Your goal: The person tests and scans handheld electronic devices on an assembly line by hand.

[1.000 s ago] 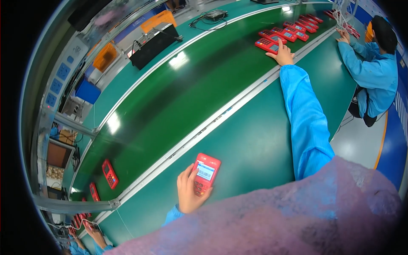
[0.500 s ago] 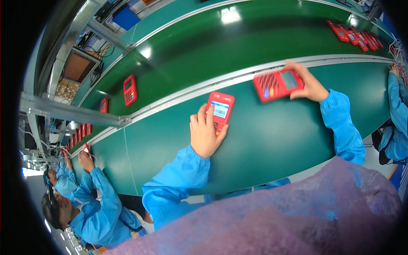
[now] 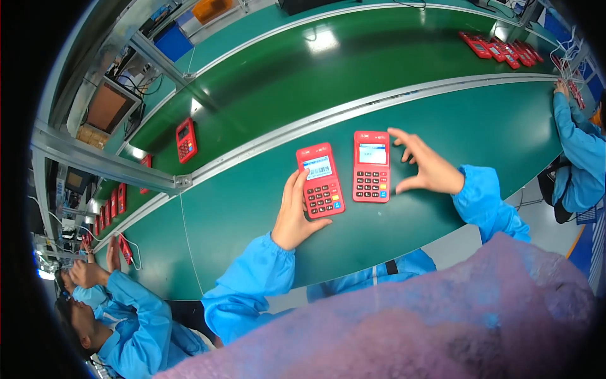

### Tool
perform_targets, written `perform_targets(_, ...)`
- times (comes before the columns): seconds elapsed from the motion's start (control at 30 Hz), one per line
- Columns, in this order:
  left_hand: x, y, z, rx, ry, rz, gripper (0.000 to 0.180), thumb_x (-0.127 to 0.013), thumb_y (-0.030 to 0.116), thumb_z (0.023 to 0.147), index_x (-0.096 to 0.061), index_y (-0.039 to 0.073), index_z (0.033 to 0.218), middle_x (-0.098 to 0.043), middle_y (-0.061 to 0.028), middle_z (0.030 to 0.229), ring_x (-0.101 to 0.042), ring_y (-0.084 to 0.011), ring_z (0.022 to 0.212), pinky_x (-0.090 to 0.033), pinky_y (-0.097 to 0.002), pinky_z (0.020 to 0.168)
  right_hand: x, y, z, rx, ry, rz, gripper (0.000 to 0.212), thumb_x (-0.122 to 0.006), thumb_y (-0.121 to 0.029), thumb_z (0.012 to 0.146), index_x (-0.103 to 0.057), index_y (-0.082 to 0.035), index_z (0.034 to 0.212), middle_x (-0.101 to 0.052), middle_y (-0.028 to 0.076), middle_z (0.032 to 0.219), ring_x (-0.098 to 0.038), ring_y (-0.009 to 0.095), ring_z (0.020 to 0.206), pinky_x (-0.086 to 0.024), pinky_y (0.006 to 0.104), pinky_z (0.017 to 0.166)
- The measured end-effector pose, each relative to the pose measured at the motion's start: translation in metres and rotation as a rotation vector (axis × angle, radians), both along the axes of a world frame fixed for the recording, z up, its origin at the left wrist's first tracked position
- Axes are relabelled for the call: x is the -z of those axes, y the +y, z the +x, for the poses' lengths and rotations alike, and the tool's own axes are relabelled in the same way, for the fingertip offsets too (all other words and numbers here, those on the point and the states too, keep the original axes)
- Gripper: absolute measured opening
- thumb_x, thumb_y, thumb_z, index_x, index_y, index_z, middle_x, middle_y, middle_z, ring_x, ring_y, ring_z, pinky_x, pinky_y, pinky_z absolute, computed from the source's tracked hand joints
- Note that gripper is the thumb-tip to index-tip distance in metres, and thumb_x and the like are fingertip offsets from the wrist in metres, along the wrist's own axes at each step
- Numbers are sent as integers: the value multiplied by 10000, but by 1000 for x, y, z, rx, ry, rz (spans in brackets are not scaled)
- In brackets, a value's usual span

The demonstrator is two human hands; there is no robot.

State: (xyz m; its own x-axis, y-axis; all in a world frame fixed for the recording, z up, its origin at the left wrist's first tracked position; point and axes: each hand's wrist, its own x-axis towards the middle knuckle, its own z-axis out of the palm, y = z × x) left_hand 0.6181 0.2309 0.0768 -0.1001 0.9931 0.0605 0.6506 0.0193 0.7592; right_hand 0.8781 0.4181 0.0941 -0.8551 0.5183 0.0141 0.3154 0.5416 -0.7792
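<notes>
Two red payment terminals lie side by side on the green worktable (image 3: 252, 196), keypads toward me and lit screens facing up. The left payment terminal (image 3: 322, 189) shows a barcode and tilts slightly. My left hand (image 3: 295, 211) rests against its left edge, fingers stretched along the side and thumb spread below the keypad. The right payment terminal (image 3: 372, 174) lies nearly straight, its screen showing a small line of text. Just right of it my right hand (image 3: 429, 165) is open, thumb and fingers spread and apart from the casing.
Beyond a metal rail (image 3: 315, 120) runs a green conveyor belt (image 3: 271, 88). It carries a red terminal (image 3: 186, 140) at left and a terminal cluster (image 3: 499, 50) at far right. A metal post (image 3: 107, 158) crosses the left side. Co-workers in blue sleeves sit at both sides.
My right hand has set its terminal down beside the other and let go. The left terminal sits slightly lower, and my left fingers have moved off its screen to its edge.
</notes>
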Motion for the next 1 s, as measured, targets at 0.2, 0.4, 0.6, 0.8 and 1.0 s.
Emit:
perform_targets(0.2,0,26,12,75,-74,60,994,-806,29,597,-217,84,1397,-202,-194,1397,-585,-227,881,-540,-290,715,10,-20,-16,-56,52,243,1165,-865,-323,521,-163,-157,1436,-254,240,1373,-323,431,1224,-328,462,1025)
perform_targets(0.4,12,18,14,-18,-82,81,972,-807,22,595,-240,82,1382,-181,-208,1389,-592,-280,951,-562,-308,740,21,-15,-33,-66,81,283,1114,-865,-293,529,-214,-133,1418,-231,235,1402,-329,428,1218,-332,465,1015)
perform_targets(0.6,9,20,18,15,-191,87,920,-782,15,624,-256,98,1374,-151,-221,1389,-494,-384,1119,-564,-365,814,23,-20,-29,-9,56,329,1113,-863,-324,522,-231,-76,1404,-264,222,1397,-361,414,1192,-353,459,1001)
perform_targets(0.8,14,19,13,-7,-125,78,898,-787,55,633,-270,92,1366,-173,-223,1388,-510,-381,1093,-565,-361,774,25,-20,-31,14,28,342,1080,-861,-334,538,-253,-93,1398,-293,227,1359,-371,402,1186,-363,452,996)
perform_targets(1.0,11,26,15,10,-117,72,896,-787,44,630,-277,89,1366,-168,-216,1401,-566,-315,1017,-553,-319,731,23,-12,-26,-16,65,294,1067,-847,-353,545,-258,-89,1394,-288,225,1359,-363,402,1197,-364,452,996)
